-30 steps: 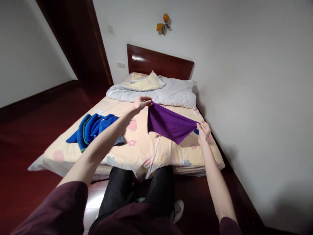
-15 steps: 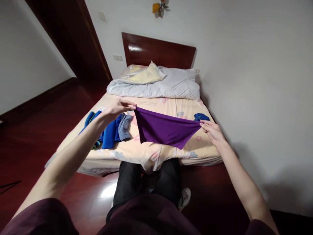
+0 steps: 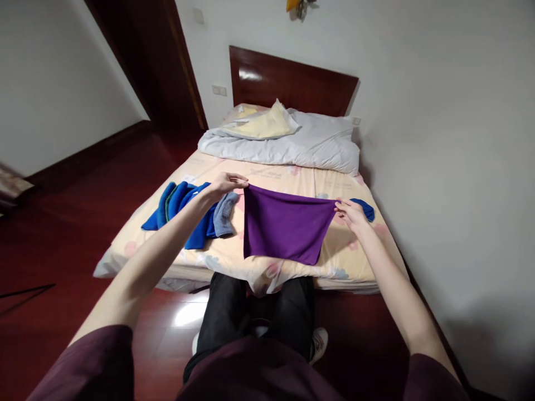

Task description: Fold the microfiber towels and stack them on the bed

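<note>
A purple cloth [image 3: 288, 225] hangs spread between my two hands, over the near part of the bed. My left hand [image 3: 228, 185] pinches its upper left corner, and my right hand [image 3: 350, 213] pinches the upper right one. The top edge is stretched nearly straight, while the lower edge hangs loose close to the sheet. Left of the cloth, partly behind my left forearm, lie several blue garments [image 3: 196, 236] and a grey-blue folded cloth [image 3: 224, 216]. A bundled blue cloth [image 3: 363, 209] lies just beyond my right hand.
The bed [image 3: 259, 170] has a floral sheet. At its head lie a white quilt [image 3: 326, 139] and a pale yellow item [image 3: 267, 122], before a dark wooden headboard [image 3: 292, 81]. A white wall [image 3: 451, 167] runs along the right. Dark red floor [image 3: 100, 206] lies left.
My hands have come closer together, and the purple cloth is less stretched and hangs lower. The view has shifted, so the bed sits further right in the picture.
</note>
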Demonstrator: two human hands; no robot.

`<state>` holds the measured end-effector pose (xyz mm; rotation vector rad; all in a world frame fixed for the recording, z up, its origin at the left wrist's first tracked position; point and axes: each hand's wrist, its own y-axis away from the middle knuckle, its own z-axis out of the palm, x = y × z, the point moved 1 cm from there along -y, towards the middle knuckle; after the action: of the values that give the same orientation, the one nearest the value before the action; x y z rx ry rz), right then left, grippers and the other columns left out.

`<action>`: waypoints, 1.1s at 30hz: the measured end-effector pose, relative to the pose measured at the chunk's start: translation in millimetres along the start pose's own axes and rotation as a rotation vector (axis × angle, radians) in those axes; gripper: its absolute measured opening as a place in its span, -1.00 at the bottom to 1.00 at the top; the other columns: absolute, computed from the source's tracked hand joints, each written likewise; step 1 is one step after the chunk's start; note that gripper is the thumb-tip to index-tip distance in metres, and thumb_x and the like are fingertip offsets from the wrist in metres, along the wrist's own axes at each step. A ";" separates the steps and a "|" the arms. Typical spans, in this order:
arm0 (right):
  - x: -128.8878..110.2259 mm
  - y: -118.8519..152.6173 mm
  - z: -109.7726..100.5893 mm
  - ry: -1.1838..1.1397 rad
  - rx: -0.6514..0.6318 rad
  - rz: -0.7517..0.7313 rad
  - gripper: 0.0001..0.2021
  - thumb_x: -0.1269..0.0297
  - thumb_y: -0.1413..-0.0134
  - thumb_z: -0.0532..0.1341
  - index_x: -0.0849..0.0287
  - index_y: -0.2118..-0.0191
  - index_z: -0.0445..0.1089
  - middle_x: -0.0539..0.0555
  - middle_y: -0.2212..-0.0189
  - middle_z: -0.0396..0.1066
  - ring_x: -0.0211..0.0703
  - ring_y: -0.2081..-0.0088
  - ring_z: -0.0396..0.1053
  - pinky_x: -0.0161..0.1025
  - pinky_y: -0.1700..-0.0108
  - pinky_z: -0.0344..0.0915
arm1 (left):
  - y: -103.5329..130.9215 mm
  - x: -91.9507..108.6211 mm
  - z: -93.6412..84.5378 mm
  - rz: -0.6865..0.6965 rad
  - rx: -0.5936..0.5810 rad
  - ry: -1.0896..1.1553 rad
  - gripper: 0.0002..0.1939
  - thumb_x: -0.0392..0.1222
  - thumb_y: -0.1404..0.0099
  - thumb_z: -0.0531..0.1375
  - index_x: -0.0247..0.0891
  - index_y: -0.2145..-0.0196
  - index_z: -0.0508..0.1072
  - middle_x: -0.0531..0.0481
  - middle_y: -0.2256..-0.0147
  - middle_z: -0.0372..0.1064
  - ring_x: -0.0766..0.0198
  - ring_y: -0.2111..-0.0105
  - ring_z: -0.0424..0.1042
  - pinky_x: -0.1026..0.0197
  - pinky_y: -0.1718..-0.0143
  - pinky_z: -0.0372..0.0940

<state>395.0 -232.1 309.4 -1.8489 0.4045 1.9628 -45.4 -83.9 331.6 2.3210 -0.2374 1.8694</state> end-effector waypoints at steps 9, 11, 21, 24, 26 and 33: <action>41.2 -32.1 14.5 -0.026 0.004 -0.281 -0.59 0.16 0.17 0.51 0.15 0.16 0.48 0.08 0.24 0.57 -0.17 0.20 0.56 -0.27 0.10 0.46 | -19.2 -20.4 3.0 0.440 0.251 -0.087 -0.39 0.18 -0.09 0.45 -0.36 0.07 0.63 -0.14 0.28 0.61 0.15 0.24 0.55 0.22 0.20 0.36; 66.2 -20.2 5.3 0.033 -0.017 -0.283 -0.59 0.12 0.15 0.49 0.15 0.17 0.47 0.11 0.20 0.57 -0.12 0.15 0.55 -0.17 0.00 0.46 | -1.5 -49.4 2.8 0.454 0.250 -0.181 -0.44 0.18 -0.15 0.41 -0.32 0.06 0.65 -0.14 0.24 0.62 0.14 0.22 0.55 0.20 0.18 0.37; 228.4 106.8 -29.0 0.254 -0.119 0.251 -0.60 0.04 0.33 0.50 0.15 0.33 0.52 0.11 0.33 0.57 -0.09 0.26 0.49 -0.16 0.12 0.42 | 123.0 -262.1 27.9 0.057 0.106 -0.362 -0.53 0.17 -0.20 0.32 -0.23 0.10 0.67 -0.14 0.23 0.64 0.06 0.22 0.55 0.11 0.15 0.40; 249.9 127.9 -29.9 0.295 -0.119 0.354 -0.61 0.01 0.36 0.51 0.17 0.42 0.52 0.11 0.43 0.55 -0.07 0.32 0.48 -0.16 0.19 0.40 | 139.0 -301.4 32.6 -0.126 -0.012 -0.341 -0.45 0.14 -0.13 0.35 -0.24 0.00 0.62 -0.10 0.24 0.65 0.03 0.19 0.58 0.13 0.14 0.42; 255.1 132.1 -28.1 0.299 -0.093 0.370 -0.59 -0.03 0.37 0.52 0.17 0.44 0.51 0.10 0.45 0.54 -0.07 0.34 0.47 -0.18 0.24 0.39 | 139.4 -317.5 35.7 -0.212 -0.043 -0.290 -0.40 0.14 -0.10 0.37 -0.24 -0.03 0.58 -0.08 0.23 0.66 0.03 0.18 0.61 0.13 0.12 0.43; 254.4 135.1 -19.0 0.307 0.041 0.383 -0.49 -0.13 0.37 0.54 0.11 0.43 0.38 0.01 0.55 0.45 -0.21 0.50 0.28 -0.28 0.49 0.20 | 116.3 -329.6 53.6 -0.331 0.070 -0.298 -0.47 0.09 -0.08 0.40 -0.23 0.05 0.58 -0.09 0.28 0.66 0.02 0.15 0.64 0.16 0.12 0.44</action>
<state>337.6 -334.3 45.5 -2.1791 0.9461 1.8752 -88.8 -199.8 0.4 2.4949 0.1744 1.3994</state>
